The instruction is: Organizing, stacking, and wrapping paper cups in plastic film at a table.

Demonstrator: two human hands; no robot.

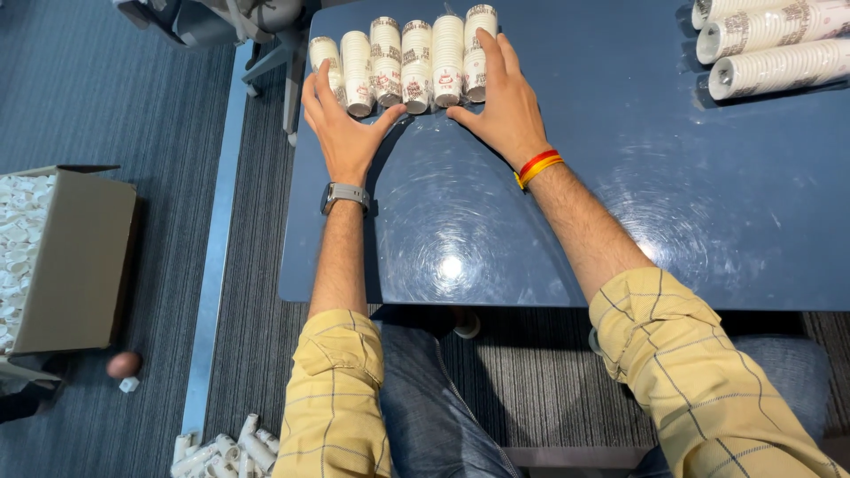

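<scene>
Bracketing a row of stacked paper cups (403,64) lying side by side at the far edge of the dark blue table (620,221). Left hand (341,124) open, fingers together, flat against the row's left end; right hand (500,102) likewise open, pressed to the right end (thumbs angled inward along the near side). Seemingly mid-squaring, stacks being gathered tight. Likely called for next: even inward pressure, nothing rolling off. More cup sleeves (770,40) well apart, far right. Cardboard box (75,257) on the floor, left.
</scene>
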